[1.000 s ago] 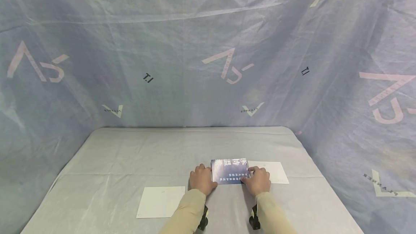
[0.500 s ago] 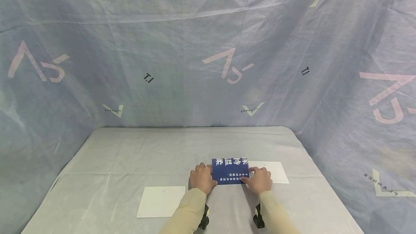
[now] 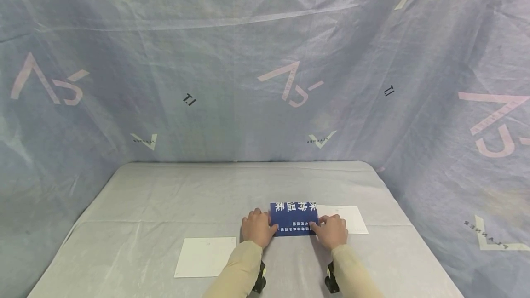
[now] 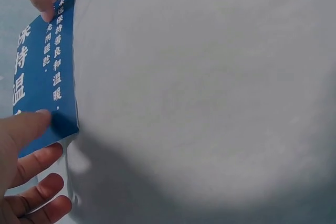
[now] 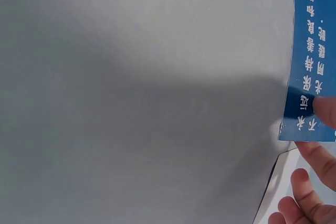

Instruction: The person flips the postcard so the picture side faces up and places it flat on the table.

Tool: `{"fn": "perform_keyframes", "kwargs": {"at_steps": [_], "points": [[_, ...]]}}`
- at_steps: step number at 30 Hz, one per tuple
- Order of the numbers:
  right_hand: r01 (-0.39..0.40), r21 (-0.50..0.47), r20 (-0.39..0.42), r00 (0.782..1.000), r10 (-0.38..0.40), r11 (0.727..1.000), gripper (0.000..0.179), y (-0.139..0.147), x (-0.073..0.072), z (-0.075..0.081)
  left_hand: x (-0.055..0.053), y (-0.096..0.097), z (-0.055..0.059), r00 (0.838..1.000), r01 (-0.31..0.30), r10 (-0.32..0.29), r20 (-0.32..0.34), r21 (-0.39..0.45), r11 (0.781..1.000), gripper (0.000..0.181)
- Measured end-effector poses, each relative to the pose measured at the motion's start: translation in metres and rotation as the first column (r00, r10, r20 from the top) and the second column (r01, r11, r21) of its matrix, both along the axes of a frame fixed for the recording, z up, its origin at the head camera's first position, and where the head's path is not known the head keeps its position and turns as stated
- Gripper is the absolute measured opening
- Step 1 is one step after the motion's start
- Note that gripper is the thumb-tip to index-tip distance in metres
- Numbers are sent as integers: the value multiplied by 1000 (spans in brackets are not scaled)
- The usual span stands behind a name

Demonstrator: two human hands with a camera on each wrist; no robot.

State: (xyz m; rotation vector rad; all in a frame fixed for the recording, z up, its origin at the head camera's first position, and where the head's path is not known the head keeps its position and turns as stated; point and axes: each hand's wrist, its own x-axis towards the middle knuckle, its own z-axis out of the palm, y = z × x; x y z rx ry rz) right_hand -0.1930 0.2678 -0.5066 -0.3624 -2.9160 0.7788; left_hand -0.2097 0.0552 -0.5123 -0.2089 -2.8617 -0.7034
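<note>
Both hands hold a dark blue postcard [image 3: 292,219] with white printed characters, low over the table. My left hand [image 3: 256,229] pinches its left edge; in the left wrist view the thumb [image 4: 32,125] lies on the printed face and a finger reaches underneath. At the opposite edge my right hand [image 3: 332,232] pinches the postcard [image 5: 307,51], its thumb [image 5: 325,110] on top near the near corner and a finger below. The characters appear upside down in the head view.
A white card [image 3: 204,257] lies on the grey cloth-covered table [image 3: 186,192], left of the left forearm. Another white card [image 3: 353,219] lies behind the right hand, partly hidden by it. Grey printed fabric [image 3: 232,59] hangs around the back and sides.
The glare on the postcard has gone and its print reads clearly. The postcard tilted up slightly, then lowered. The right thumb has shifted slightly right along it; the left hand stays nearly in place.
</note>
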Motion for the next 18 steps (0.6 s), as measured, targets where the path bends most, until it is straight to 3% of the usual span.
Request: {"fn": "perform_keyframes", "kwargs": {"at_steps": [14,18], "points": [[-15,-24,-60,998,13,1000,33,-2,2,5,1,-7,2,998,10,-10,-59,9,1000,40],[-23,-38,-61,998,21,999,33,-4,3,10,1,-10,7,998,18,-17,-56,11,1000,40]]}}
